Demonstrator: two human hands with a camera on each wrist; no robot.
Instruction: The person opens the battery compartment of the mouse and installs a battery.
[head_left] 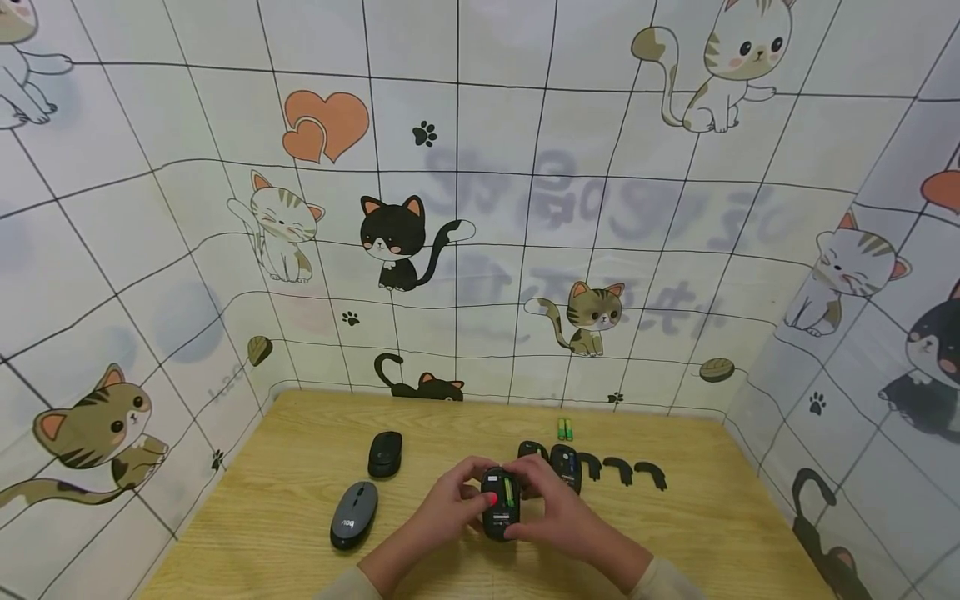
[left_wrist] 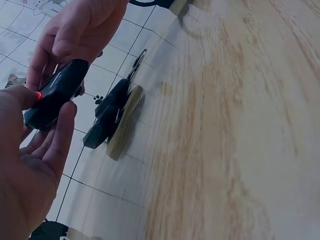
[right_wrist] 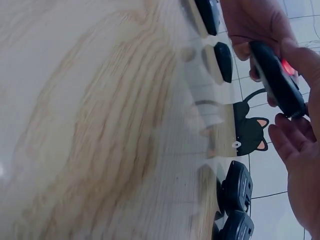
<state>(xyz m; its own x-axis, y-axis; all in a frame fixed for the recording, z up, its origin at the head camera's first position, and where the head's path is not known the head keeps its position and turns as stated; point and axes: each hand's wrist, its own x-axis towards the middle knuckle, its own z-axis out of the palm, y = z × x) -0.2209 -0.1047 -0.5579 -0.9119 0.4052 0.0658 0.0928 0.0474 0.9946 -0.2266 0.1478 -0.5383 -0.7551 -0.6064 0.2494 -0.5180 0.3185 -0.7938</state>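
Note:
A black computer mouse (head_left: 500,521) is held underside up between both hands in the head view. A green battery (head_left: 509,492) shows in its uncovered compartment. My left hand (head_left: 453,504) grips the mouse's left side, its thumb on the underside. A red glow shows by that thumb tip. My right hand (head_left: 558,512) holds the opposite side, thumb at the near end and fingers at the far end. In the left wrist view the mouse (left_wrist: 60,92) is tilted, off the table. The right wrist view shows the mouse (right_wrist: 277,77) edge-on between the hands.
Behind the right hand lie two dark mice (head_left: 566,467), partly hidden. Three curved black covers (head_left: 618,469) lie beside them, and two green batteries (head_left: 565,429) behind. A black mouse (head_left: 386,454) and a grey mouse (head_left: 354,514) stand left on the wooden table (head_left: 300,433).

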